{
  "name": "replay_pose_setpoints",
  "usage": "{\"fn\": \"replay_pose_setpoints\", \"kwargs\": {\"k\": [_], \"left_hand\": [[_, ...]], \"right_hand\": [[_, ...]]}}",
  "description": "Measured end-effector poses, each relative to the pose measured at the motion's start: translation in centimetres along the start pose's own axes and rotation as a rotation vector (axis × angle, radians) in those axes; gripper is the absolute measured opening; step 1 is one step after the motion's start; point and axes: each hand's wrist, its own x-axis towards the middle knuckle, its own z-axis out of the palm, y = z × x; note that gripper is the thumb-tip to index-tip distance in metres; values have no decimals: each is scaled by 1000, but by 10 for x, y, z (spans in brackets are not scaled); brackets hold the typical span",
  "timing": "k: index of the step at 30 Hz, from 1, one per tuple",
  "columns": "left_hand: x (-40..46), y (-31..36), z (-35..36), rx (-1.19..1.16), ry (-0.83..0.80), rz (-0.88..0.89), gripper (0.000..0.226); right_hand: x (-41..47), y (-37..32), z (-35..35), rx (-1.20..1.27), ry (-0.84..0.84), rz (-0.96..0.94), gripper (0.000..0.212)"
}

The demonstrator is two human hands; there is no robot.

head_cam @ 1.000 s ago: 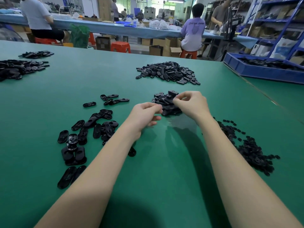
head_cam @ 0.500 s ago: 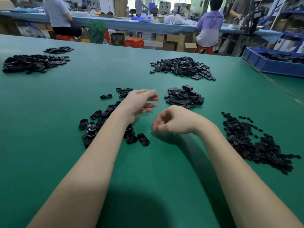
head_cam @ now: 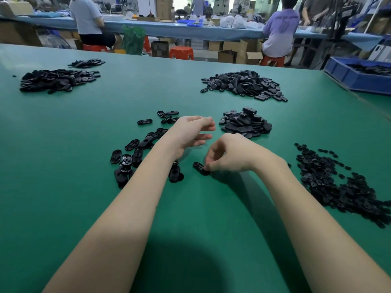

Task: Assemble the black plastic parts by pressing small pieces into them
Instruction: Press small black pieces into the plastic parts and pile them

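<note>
Head view: green counter [head_cam: 63, 187] filled most of the frame. Right hand [head_cam: 229, 154] sat at centre, fingers curled down, grip pinching a black oval part [head_cam: 200, 168] that lay on the counter just left of the fingertips. Part was flat, elongated, rounded ends, glossy black; detail blurred, any insert not discernible. Left hand [head_cam: 190, 132] hovered just above and left of the right hand, grip released, fingers loosely extended toward frame right, holding nothing.

Scattered oval parts [head_cam: 135, 153] lay left of centre, partly under the left forearm, some showing a slot or hole through the middle. A small stack of solid-looking oval pieces [head_cam: 246, 123] sat upper centre-right, just beyond the hands. A bigger heap [head_cam: 243, 84] lay farther up. A spread of smaller black pieces [head_cam: 342, 185] covered the right side, near the right forearm. Two more dark piles [head_cam: 57, 79] were at upper left.

Blue bin [head_cam: 349, 79] with black parts stood at the upper right edge. Seated people at a long blue bench [head_cam: 169, 30] lined the top of the frame.
</note>
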Motion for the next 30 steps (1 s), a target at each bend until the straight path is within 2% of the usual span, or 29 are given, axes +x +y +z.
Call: {"fn": "replay_pose_setpoints", "kwargs": {"k": [4,11,14,17,22,25,27,30], "left_hand": [[-1,-1,2,0,-13,-7,16],[0,-2,5,3,-29,15,13],[-1,-2,8,15,-50,23,13],[-2,-2,12,44,-123,31,15],[-7,-8,32,-272,-413,9,18],[-9,-14,48,-370,-411,28,20],[-11,-16,56,-347,-350,21,18],[-15,-18,62,-266,-246,7,14]], "right_hand": [[0,1,-2,-108,83,79,7],[1,5,-4,-206,31,104,12],[-4,18,-14,-20,2,89,14],[-14,37,-29,252,67,71,18],[-27,68,-43,652,71,184,20],[-34,76,-46,773,58,225,14],[-39,81,-53,697,93,283,14],[-48,91,-65,314,208,440,15]]}}
